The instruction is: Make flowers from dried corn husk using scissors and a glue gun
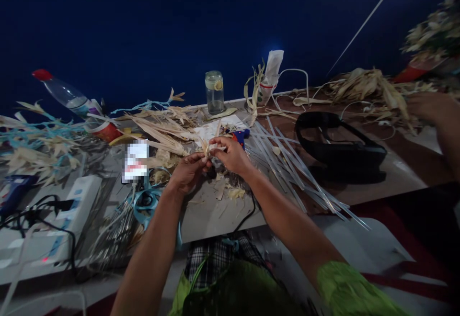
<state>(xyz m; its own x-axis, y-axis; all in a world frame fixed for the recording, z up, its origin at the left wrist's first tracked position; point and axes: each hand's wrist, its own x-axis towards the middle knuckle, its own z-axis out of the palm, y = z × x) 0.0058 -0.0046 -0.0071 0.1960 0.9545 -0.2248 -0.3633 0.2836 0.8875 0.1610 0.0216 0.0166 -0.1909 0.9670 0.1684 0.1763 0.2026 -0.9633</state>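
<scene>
Over the middle of the table, my left hand [189, 170] and my right hand [233, 157] meet with their fingertips closed. Between them they pinch a small piece of pale, dried corn husk [206, 146]; its lower part is hidden by the fingers. Below the hands lie husk scraps [236, 193] on the table. Just behind my right hand is a blue and red tool [241, 137], partly covered. Long strips of dried husk [161, 134] spread out beyond my left hand.
Long clear rods [287, 163] lie to the right, beside a black headset-like frame [359, 155]. A lidded jar [214, 96] and a paper cup [265, 93] stand behind. At left are a phone [136, 160] and a power strip [77, 206]. Another person's arm [440, 119] reaches in at right.
</scene>
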